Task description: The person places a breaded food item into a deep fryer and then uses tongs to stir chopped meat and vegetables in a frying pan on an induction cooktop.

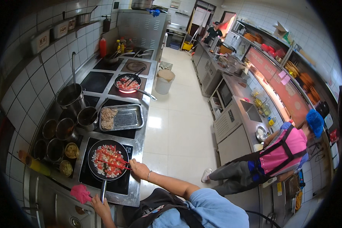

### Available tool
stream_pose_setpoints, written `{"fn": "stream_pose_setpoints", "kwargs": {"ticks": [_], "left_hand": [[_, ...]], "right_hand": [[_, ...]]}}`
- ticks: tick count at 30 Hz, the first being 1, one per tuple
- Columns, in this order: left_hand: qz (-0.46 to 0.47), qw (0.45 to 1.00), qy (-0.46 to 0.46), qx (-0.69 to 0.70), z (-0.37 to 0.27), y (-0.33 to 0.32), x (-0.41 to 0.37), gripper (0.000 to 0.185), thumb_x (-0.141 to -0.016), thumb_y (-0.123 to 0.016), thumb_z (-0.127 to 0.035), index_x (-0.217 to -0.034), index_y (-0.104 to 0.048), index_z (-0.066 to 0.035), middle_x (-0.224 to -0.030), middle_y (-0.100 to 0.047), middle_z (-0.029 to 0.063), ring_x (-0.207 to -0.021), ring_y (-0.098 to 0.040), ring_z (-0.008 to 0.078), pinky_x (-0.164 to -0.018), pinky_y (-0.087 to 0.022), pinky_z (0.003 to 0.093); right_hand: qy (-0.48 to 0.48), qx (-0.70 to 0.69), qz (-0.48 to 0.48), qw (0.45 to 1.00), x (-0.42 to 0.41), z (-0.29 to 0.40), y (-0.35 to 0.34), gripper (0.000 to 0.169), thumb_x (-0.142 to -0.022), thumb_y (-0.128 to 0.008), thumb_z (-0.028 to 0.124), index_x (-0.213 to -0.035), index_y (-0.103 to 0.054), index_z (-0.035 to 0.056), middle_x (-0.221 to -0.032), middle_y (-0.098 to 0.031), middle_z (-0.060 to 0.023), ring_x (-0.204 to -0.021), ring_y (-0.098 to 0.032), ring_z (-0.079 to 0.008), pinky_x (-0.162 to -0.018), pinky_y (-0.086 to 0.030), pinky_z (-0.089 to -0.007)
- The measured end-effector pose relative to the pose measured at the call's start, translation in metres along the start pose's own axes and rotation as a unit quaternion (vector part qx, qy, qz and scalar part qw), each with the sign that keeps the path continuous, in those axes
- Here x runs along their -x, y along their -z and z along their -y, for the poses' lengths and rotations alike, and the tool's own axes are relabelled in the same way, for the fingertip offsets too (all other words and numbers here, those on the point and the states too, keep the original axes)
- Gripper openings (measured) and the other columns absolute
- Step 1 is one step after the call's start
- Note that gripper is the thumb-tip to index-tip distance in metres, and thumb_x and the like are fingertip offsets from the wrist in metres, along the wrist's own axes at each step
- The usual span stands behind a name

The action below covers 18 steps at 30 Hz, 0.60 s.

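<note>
A black frying pan (95, 148) with chopped red and white pieces of food (109, 161) sits on the nearest induction hob (87, 182). My left hand (101, 205) is at the end of the pan's metal handle (103, 189), its fingers around it as far as I can see. A bright pink cloth or bag (81, 193) lies just left of that hand. My right hand (139, 169) grips red chopsticks (115, 162), whose far ends lie in the food. Beyond, a metal tray (129, 116) holds pale minced food at its left side.
A second frying pan (128, 82) with similar food stands over a glowing hob, its handle jutting toward the aisle. Steel pots (69, 97) and small containers (71, 150) crowd the left. A person in pink (285, 148) stands at the right counter; another person (213, 32) is at the back.
</note>
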State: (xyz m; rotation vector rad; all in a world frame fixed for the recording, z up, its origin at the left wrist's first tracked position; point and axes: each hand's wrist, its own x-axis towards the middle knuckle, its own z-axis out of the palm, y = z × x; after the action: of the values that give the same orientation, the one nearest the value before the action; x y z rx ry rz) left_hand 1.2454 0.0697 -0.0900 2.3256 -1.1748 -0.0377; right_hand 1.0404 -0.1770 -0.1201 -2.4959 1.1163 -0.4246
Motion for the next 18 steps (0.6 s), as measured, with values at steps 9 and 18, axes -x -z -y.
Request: {"fn": "stream_pose_setpoints", "kwargs": {"ticks": [9, 18], "left_hand": [[0.129, 0.989, 0.039, 0.059, 0.022, -0.001, -0.001, 0.047, -0.082, -0.066, -0.021, -0.125, -0.052, -0.012, -0.11, -0.061, 0.0166, -0.098, -0.059, 0.0381, -0.081, -0.048, 0.0444], [0.118, 0.989, 0.086, 0.021, 0.013, 0.017, 0.003, 0.047, -0.082, -0.066, -0.024, -0.127, -0.054, -0.017, -0.098, -0.062, 0.0135, -0.087, -0.062, 0.035, -0.073, -0.049, 0.0444]], "right_hand": [[-0.071, 0.091, 0.053, 0.992, -0.006, 0.044, 0.083, 0.044, -0.088, -0.052, 0.046, -0.113, -0.054, 0.0104, -0.079, -0.066, -0.0169, -0.068, -0.065, -0.0337, -0.058, -0.051, -0.0444], [0.045, 0.121, 0.123, 0.984, 0.009, 0.07, 0.085, 0.039, -0.086, -0.056, 0.039, -0.112, -0.055, 0.0105, -0.068, -0.064, -0.014, -0.059, -0.063, -0.0333, -0.052, -0.05, -0.0438]]}}
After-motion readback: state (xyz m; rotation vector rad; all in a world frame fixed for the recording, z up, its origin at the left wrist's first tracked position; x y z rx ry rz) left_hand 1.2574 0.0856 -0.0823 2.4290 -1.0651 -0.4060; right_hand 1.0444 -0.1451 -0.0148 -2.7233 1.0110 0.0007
